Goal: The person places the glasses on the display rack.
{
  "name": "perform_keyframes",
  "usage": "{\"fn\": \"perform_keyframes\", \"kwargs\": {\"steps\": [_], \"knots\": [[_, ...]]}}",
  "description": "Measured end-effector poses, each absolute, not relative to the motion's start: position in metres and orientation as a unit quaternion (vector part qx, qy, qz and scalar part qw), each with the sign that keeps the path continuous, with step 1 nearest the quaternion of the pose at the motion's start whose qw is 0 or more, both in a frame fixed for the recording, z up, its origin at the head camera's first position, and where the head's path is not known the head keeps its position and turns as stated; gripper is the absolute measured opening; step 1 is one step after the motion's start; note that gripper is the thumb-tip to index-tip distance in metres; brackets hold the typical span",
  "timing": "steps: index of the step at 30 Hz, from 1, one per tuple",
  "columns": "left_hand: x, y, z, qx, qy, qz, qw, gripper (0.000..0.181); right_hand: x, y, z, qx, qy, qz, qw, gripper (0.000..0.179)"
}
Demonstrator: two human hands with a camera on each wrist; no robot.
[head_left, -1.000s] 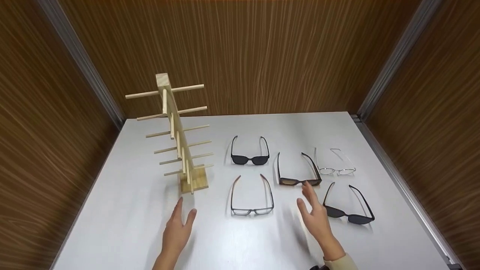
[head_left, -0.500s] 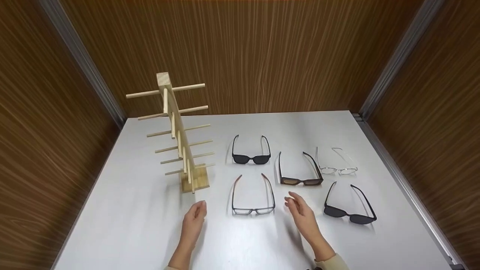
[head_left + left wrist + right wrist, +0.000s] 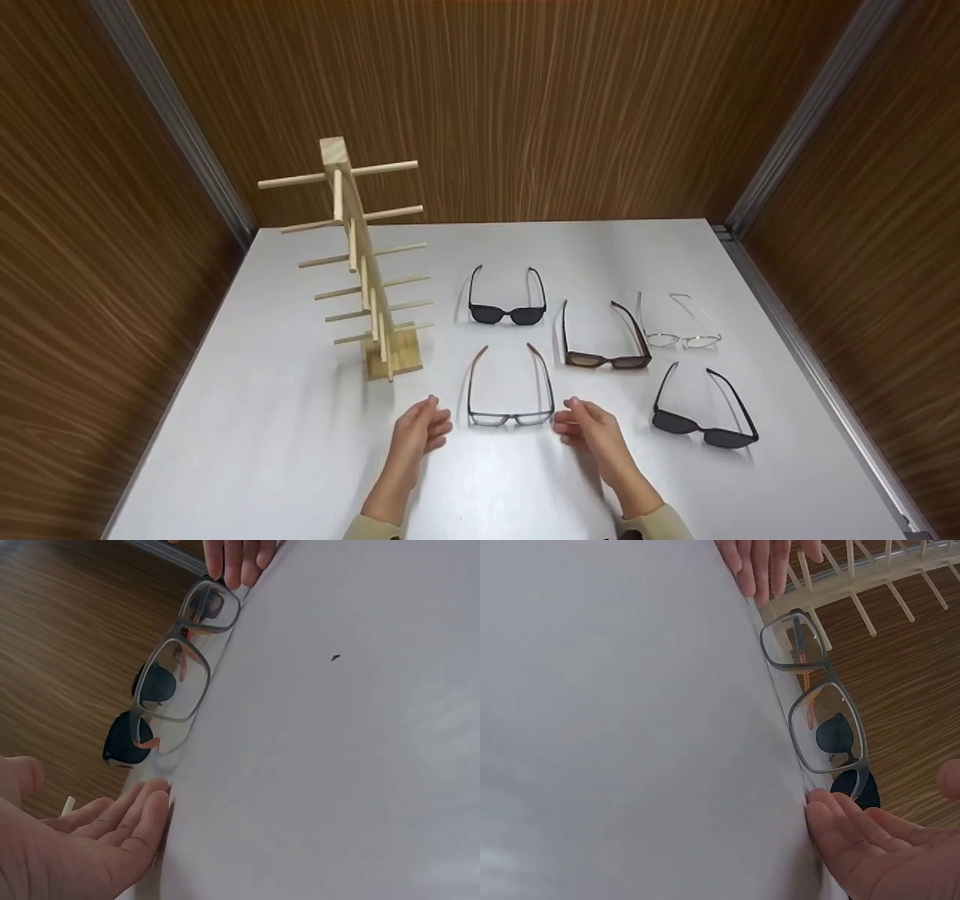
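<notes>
A pair of clear-lensed eyeglasses [image 3: 512, 418] with a grey front and orange-brown temple tips rests on the white table, temples unfolded and pointing away. My left hand [image 3: 420, 433] is just left of the front, fingers relaxed and holding nothing. On the other side, my right hand [image 3: 596, 435] has its fingertips right at the front's right end, thumb apart from them. From the left wrist, the eyeglasses [image 3: 182, 631] appear between both hands, with the left palm [image 3: 90, 855] turned up toward them. The right wrist view shows the right fingers [image 3: 840, 821] close below the frame.
A wooden peg stand [image 3: 358, 225] rises at the left, its pegs bare. Black sunglasses [image 3: 508, 315] lie behind the eyeglasses. To the right are brown sunglasses [image 3: 607, 362], thin wire-framed glasses [image 3: 684, 341] and another dark pair [image 3: 705, 431]. Wood-grain panels [image 3: 525, 112] enclose the table [image 3: 247, 450].
Both hands have moved inward to the two sides of the clear eyeglasses; the right hand came away from the brown sunglasses. The eyewear and stand stay in place, with a slight view shift.
</notes>
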State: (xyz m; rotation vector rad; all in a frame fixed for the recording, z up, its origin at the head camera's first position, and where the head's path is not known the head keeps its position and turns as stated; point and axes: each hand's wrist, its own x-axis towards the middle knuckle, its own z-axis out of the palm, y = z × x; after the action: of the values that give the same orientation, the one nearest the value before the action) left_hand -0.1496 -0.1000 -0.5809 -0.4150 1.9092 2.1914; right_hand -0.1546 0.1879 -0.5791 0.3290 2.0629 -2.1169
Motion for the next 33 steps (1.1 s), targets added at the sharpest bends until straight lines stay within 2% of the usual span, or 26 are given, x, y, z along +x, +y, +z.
{"fn": "perform_keyframes", "kwargs": {"steps": [9,15,19,21,33], "knots": [[-0.157,-0.083,-0.583,-0.153,0.643,0.738,0.139,0.054,-0.159,0.187,-0.585,0.097,0.681,-0.716,0.116,0.056],[-0.155,-0.074,-0.572,-0.142,0.666,0.720,0.135,0.039,-0.160,0.181,-0.580,0.112,0.691,-0.702,0.133,0.045],[-0.158,-0.068,-0.574,-0.148,0.684,0.702,0.135,0.035,-0.163,0.179,-0.580,0.124,0.691,-0.698,0.141,0.039],[-0.162,-0.066,-0.584,-0.151,0.690,0.695,0.135,0.036,-0.164,0.178,-0.580,0.128,0.694,-0.694,0.142,0.037],[-0.163,-0.062,-0.585,-0.127,0.711,0.681,0.122,0.034,-0.165,0.171,-0.578,0.136,0.707,-0.684,0.121,0.028]]}}
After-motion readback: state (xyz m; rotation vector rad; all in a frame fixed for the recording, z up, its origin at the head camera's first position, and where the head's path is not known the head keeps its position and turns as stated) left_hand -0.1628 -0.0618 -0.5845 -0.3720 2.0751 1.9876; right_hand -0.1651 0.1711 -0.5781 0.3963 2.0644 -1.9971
